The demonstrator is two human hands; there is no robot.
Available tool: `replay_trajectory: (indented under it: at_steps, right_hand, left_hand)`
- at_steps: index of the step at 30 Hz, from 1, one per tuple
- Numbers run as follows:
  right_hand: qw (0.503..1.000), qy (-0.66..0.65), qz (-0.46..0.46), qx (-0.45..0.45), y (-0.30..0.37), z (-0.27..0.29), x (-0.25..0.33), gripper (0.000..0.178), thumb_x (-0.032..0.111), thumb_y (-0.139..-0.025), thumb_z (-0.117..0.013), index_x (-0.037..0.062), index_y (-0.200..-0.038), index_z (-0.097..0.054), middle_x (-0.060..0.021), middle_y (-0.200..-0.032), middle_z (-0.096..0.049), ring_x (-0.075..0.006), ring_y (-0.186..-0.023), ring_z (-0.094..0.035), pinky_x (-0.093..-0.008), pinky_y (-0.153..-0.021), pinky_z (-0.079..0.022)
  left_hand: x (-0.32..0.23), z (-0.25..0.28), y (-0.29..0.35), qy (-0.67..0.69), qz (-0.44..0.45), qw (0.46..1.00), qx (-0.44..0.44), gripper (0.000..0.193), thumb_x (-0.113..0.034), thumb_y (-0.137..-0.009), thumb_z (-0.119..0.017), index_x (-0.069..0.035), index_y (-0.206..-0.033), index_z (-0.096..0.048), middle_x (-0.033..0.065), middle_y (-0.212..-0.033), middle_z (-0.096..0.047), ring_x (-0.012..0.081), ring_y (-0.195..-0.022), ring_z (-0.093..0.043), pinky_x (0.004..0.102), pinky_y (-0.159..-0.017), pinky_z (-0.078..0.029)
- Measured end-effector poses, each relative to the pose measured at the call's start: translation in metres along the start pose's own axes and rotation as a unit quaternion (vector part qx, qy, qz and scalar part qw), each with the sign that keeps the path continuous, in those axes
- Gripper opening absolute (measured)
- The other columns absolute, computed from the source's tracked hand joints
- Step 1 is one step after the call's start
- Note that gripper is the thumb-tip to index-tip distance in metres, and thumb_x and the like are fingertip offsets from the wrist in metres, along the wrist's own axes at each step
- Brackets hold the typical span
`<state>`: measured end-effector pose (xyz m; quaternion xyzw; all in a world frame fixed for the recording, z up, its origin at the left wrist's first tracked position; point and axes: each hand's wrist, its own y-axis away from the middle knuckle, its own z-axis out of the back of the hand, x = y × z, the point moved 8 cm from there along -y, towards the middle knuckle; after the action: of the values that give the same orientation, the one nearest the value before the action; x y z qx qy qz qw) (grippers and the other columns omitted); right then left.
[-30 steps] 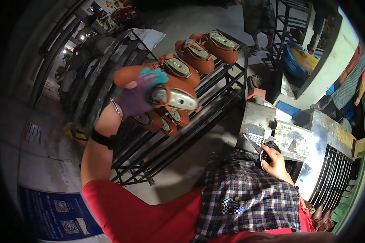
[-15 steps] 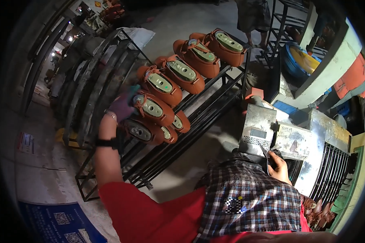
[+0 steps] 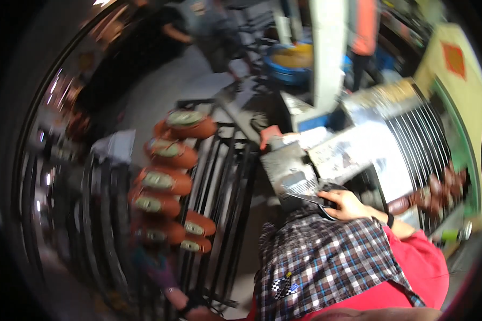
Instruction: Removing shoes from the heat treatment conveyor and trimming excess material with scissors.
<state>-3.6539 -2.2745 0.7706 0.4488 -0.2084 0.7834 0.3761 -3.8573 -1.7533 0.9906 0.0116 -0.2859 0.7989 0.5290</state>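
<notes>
The picture is blurred, so only the larger things can be read. The left hand [image 3: 154, 266], in a purple and teal glove, reaches down to the low end of a black metal rack [image 3: 227, 176]. It is just beside the lowest of the brown shoes [image 3: 156, 233] that lie in a row on the rack, with their pale green soles turned up. I cannot tell whether this hand is closed on a shoe or only touching it, because the blur hides the fingers.

The right hand [image 3: 344, 205] is bare. It is clamped on a pair of black scissors [image 3: 315, 198] and rests at the top edge of the checked cloth [image 3: 316, 262] that covers the lap, close to a grey metal box [image 3: 286, 172] of the machine in front. Behind this box stands a bigger metal housing with a dark grille [image 3: 412, 139].

In my judgement the step in hand is at the rack, with the low end of the shoe row. To do it well, the left hand should take only one shoe, by its body and not by the sole, and keep it apart from the neighbours (they lie very close together, some touching). The scissors are better held with the points away from the lap. It would also help to keep the head quiet and to look at the rack, since the left hand works near the edge of the view.
</notes>
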Motion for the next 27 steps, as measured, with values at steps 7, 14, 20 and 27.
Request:
replay_trajectory:
  at_steps: [7,14,20,27]
  right_hand:
    - [0.995,0.013,0.092,0.029,0.108,0.062,-0.142,0.053,0.026,-0.083,-0.067,0.0119,-0.133,-0.053,-0.0115,-0.090,-0.064,-0.0285,-0.081,-0.064,-0.0373,-0.070,-0.052]
    - [0.998,0.053,0.038,0.020,0.161,0.006,-0.119,0.056,0.015,-0.077,-0.067,0.0142,-0.132,-0.054,-0.0086,-0.090,-0.064,-0.0264,-0.080,-0.064,-0.0352,-0.071,-0.052]
    - [0.943,-0.042,-0.144,-0.296,0.250,0.107,-0.227,0.054,0.001,-0.076,-0.071,0.0062,-0.128,-0.056,-0.0050,-0.082,-0.059,-0.0138,-0.073,-0.056,-0.0256,-0.070,-0.048]
    - [0.823,-0.203,-0.277,-0.453,0.348,0.141,-0.292,0.053,-0.005,-0.083,-0.069,0.0022,-0.132,-0.051,-0.0068,-0.120,-0.060,-0.0116,-0.095,-0.059,-0.0240,-0.085,-0.048]
  left_hand:
    - [-0.320,0.093,0.174,0.010,0.127,0.977,-0.171,0.056,-0.030,-0.095,-0.054,-0.003,-0.142,-0.038,0.0177,-0.144,-0.042,0.0338,-0.130,-0.043,0.0465,-0.108,-0.034]
    - [-0.415,-0.068,0.210,0.578,0.184,0.779,0.158,0.063,-0.008,-0.085,-0.067,0.003,-0.140,-0.038,0.0150,-0.137,-0.046,0.0225,-0.127,-0.044,0.0354,-0.108,-0.032]
    - [-0.686,-0.082,0.079,0.590,-0.201,0.748,0.227,0.076,-0.027,-0.079,-0.075,0.004,-0.139,-0.039,0.0252,-0.134,-0.049,0.0357,-0.125,-0.048,0.0414,-0.104,-0.038]
    - [-0.966,-0.049,0.006,0.410,-0.404,0.762,0.297,0.109,-0.060,-0.068,-0.072,0.000,-0.146,-0.026,0.0236,-0.142,-0.041,0.0386,-0.125,-0.047,0.0432,-0.103,-0.040]
